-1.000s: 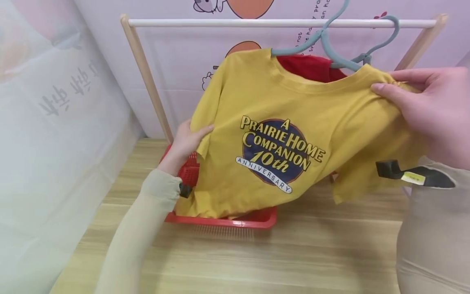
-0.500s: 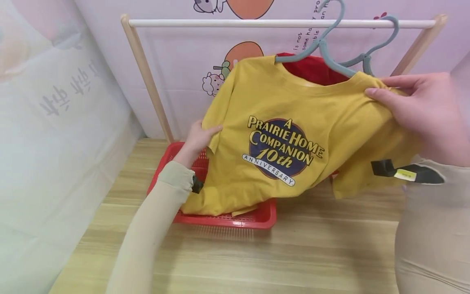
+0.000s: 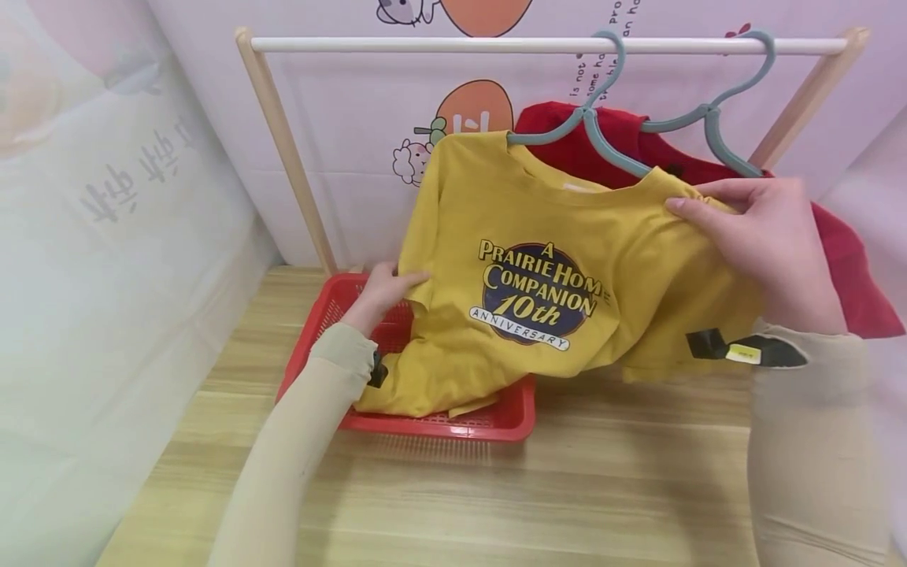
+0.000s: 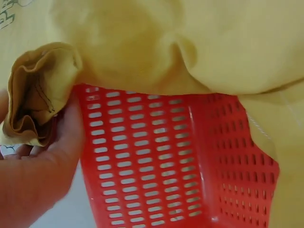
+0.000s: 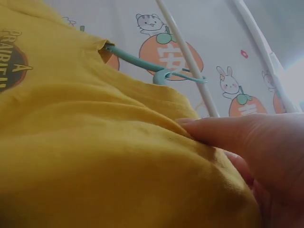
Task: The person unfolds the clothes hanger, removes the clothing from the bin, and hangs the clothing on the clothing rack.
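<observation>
A yellow T-shirt (image 3: 453,236) with a dark round print hangs on a blue-grey hanger (image 3: 591,130), whose hook is over the white bar (image 3: 425,45). My right hand (image 3: 768,236) pinches the shirt's shoulder on the right, thumb in front, over the hanger's end, which the cloth hides. Lower on the left, my left hand (image 3: 386,290) grips the sleeve near its cuff (image 4: 40,95). The shirt's lower hem droops into a red basket (image 3: 489,431) on the wooden surface.
Behind the yellow shirt, a red garment (image 3: 843,260) hangs on a second hanger (image 3: 708,110) at the bar's right. Wooden posts (image 3: 283,150) hold up the bar. A patterned sheet (image 3: 340,118) covers the back, and a pale sheet (image 3: 127,315) the left side.
The yellow shirt and its hanger have come down, the hook moving from above the bar onto it. My right hand has moved down and left; my left hand, slightly down and right.
</observation>
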`<action>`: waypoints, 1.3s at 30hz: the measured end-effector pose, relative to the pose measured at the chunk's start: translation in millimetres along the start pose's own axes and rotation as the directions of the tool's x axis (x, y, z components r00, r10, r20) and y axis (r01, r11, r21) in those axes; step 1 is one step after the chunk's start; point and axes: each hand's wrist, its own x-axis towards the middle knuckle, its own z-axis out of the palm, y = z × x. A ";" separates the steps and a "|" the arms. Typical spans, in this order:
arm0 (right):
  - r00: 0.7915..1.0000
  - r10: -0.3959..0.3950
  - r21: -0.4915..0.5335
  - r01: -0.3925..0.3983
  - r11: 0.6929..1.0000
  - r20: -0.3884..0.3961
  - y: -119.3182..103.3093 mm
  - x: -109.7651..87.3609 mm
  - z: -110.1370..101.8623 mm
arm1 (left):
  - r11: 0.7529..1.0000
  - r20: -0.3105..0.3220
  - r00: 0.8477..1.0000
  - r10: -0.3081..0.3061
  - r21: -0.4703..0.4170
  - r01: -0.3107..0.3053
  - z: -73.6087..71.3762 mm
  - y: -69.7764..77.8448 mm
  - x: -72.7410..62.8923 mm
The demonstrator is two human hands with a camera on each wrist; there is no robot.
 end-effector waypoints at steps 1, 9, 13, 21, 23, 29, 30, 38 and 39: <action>1.000 0.012 0.012 -0.012 1.000 -0.007 1.7 0.1 1.2 | 1.000 -0.006 1.000 -0.006 0.014 0.007 -0.2 -0.8 0.2; 0.997 0.051 0.110 -0.044 0.993 -0.056 18.9 -2.4 7.1 | 0.997 -0.156 0.987 0.038 0.065 -0.029 1.3 7.0 2.5; 0.997 0.051 0.112 -0.045 0.993 -0.053 25.3 -1.1 11.0 | 0.994 -0.263 0.960 0.099 -0.022 -0.109 1.3 14.9 5.7; 0.996 0.033 0.177 -0.018 0.984 -0.086 28.7 -2.2 15.2 | 0.996 -0.208 0.974 0.089 0.016 -0.087 -9.0 18.4 5.9; 0.995 0.032 0.193 -0.012 0.981 -0.097 28.1 -4.2 15.3 | 0.996 -0.187 0.978 0.091 0.022 -0.088 -15.9 19.3 0.4; 0.984 -0.028 0.247 0.072 0.966 -0.178 21.0 -15.8 17.3 | 0.966 -0.139 0.964 0.226 0.158 -0.203 -43.5 29.3 -26.9; 0.978 -0.048 0.262 0.102 0.960 -0.204 18.5 -18.7 17.9 | 0.956 -0.133 0.959 0.249 0.194 -0.221 -48.7 31.3 -33.6; 0.895 -0.210 0.280 0.335 0.900 -0.394 -22.2 -57.3 32.8 | 0.804 -0.044 0.938 0.345 0.529 -0.271 -86.4 27.0 -96.2; 0.888 -0.246 0.248 0.359 0.900 -0.389 -24.2 -61.3 36.2 | 0.771 -0.021 0.936 0.350 0.575 -0.275 -89.5 23.3 -102.3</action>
